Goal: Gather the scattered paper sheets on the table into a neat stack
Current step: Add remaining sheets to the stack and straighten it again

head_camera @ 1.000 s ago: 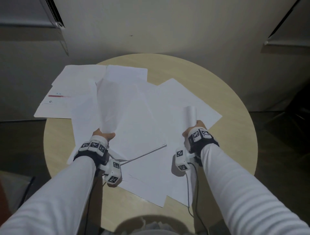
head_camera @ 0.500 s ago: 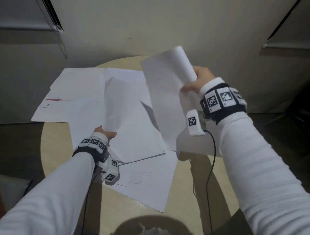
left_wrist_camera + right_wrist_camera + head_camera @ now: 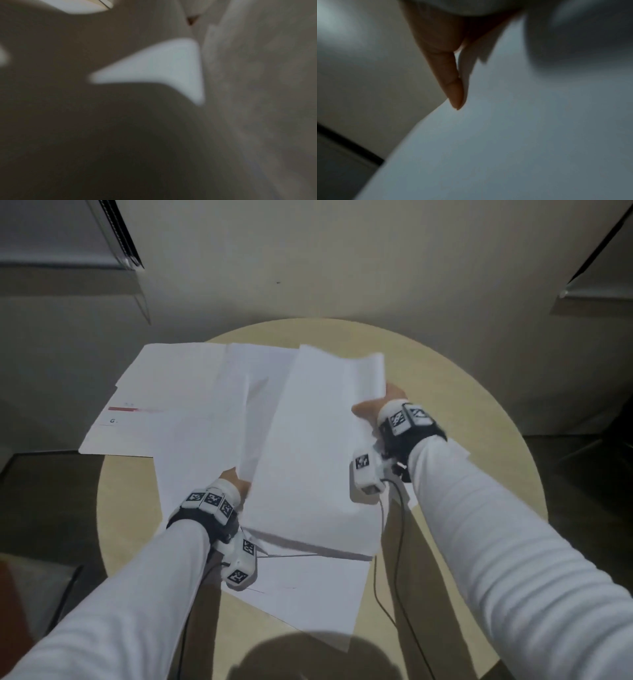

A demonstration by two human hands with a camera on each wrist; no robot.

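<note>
Right hand (image 3: 371,405) pinches the lifted sheet (image 3: 318,440) at its upper-right edge, frame centre. Left hand (image 3: 236,481) grips sheets at lower left, just beside it. Sheet's long axis runs top to bottom over the desk (image 3: 479,440).

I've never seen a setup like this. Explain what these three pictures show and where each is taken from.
No machine here: a person in white sleeves works with bare hands, wearing cameras. The big picture comes from a head camera looking down at a round table strewn with white paper sheets. The boxes with black-and-white patterns strapped at the wrists are the other two cameras. The right hand grips the far edge of a lifted sheet; its wrist picture shows a finger against that paper. The left hand holds sheets at their near edge; its wrist picture is too blurred to read.
</note>
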